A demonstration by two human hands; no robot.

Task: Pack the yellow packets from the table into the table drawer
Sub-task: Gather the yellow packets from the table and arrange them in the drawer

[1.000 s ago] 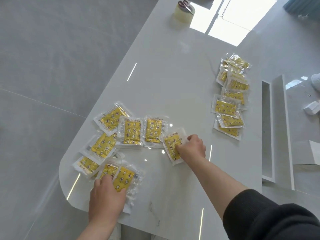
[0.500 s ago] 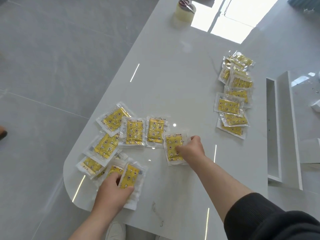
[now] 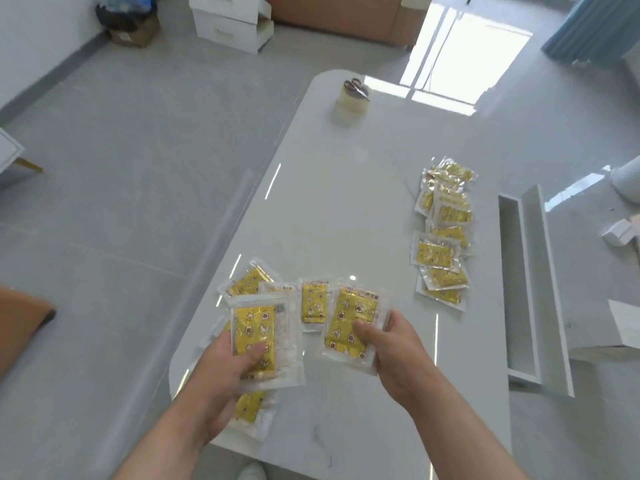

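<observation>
My left hand (image 3: 221, 368) grips a yellow packet (image 3: 258, 332) lifted above the near left corner of the white table (image 3: 346, 202), thumb on its face. My right hand (image 3: 391, 344) pinches a second yellow packet (image 3: 351, 320), also raised off the table. Under and behind them several more yellow packets (image 3: 313, 301) lie on the table, one (image 3: 249, 407) showing below my left hand. Another group of yellow packets (image 3: 441, 237) lies in a row further right. The open table drawer (image 3: 512, 289) sticks out from the table's right side.
A roll of clear tape with scissors on top (image 3: 351, 98) stands at the table's far end. White boxes (image 3: 228, 22) and cartons stand on the grey floor beyond. Small white boxes (image 3: 620, 233) lie on the floor at the right.
Both hands have lifted a packet each off the table and drawn them toward me. The camera has tilted up, showing more of the room.
</observation>
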